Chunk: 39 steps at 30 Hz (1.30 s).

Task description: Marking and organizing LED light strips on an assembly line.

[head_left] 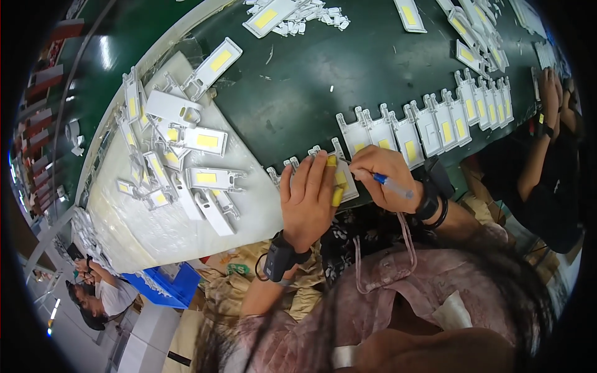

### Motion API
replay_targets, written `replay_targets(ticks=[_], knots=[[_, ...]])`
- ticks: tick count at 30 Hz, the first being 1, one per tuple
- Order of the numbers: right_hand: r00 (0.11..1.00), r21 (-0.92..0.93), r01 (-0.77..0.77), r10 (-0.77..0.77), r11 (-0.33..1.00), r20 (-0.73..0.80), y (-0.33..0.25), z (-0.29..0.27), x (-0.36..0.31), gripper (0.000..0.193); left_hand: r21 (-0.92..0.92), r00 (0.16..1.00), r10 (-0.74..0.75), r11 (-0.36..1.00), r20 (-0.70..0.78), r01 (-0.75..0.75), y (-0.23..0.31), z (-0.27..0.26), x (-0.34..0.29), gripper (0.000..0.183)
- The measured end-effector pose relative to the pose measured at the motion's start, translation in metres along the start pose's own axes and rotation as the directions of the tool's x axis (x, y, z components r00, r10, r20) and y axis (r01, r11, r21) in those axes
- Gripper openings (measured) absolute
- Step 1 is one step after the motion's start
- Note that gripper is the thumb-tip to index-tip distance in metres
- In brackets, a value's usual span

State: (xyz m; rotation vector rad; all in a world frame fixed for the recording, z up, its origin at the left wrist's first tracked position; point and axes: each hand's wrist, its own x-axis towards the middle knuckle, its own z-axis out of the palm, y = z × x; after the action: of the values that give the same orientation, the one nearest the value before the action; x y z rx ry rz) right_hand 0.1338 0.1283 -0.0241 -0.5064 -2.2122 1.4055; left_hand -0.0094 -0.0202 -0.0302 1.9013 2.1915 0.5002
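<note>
My left hand (307, 205) lies flat over white plastic plates at the table's near edge, fingers stretched out. Yellow wraps cover parts of its thumb and a finger. Just right of it is a white plate (350, 188) with a yellow patch. My right hand (387, 166) is closed around a slim tool (393, 185) with a translucent blue handle. Its thin tip points left at that plate; whether they touch I cannot tell. A row of similar white plates (429, 130) stretches away to the right. My left hand hides most of the plates under it.
A heap of white plates (165, 158) lies on a plastic-covered pale board (242, 214) at left. Small white parts (311, 17) and more plates (476, 34) sit on the green table (298, 81). A blue bin (163, 292) stands lower left. Another person's arm (540, 143) reaches in at right.
</note>
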Motion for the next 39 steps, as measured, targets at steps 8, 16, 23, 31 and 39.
replay_targets(ticks=[8, 16, 23, 31, 39], knots=[[0.995, -0.017, -0.066, 0.067, 0.998, 0.073, 0.006, -0.002, 0.001, 0.006, -0.01, 1.0, 0.006, 1.0, -0.016, -0.006, -0.002, 0.001, 0.001, 0.045], [0.993, -0.012, -0.06, 0.061, 0.998, 0.098, 0.006, 0.0, 0.001, 0.008, -0.01, 1.0, -0.001, 1.0, -0.027, 0.001, -0.002, 0.002, -0.001, 0.044], [0.989, -0.077, 0.057, -0.045, 0.995, 0.142, 0.008, -0.004, 0.011, 0.015, -0.024, 0.999, -0.004, 1.0, -0.034, 0.003, -0.002, 0.003, 0.0, 0.044], [0.978, -0.044, 0.069, -0.059, 0.997, 0.201, 0.01, -0.007, 0.018, 0.011, -0.031, 0.999, 0.003, 1.0, -0.032, -0.004, -0.003, 0.002, 0.003, 0.044], [0.993, 0.099, -0.084, 0.075, 0.992, 0.096, 0.005, 0.005, 0.006, 0.007, -0.081, 0.999, -0.026, 0.996, -0.032, 0.024, -0.005, 0.001, 0.001, 0.04]])
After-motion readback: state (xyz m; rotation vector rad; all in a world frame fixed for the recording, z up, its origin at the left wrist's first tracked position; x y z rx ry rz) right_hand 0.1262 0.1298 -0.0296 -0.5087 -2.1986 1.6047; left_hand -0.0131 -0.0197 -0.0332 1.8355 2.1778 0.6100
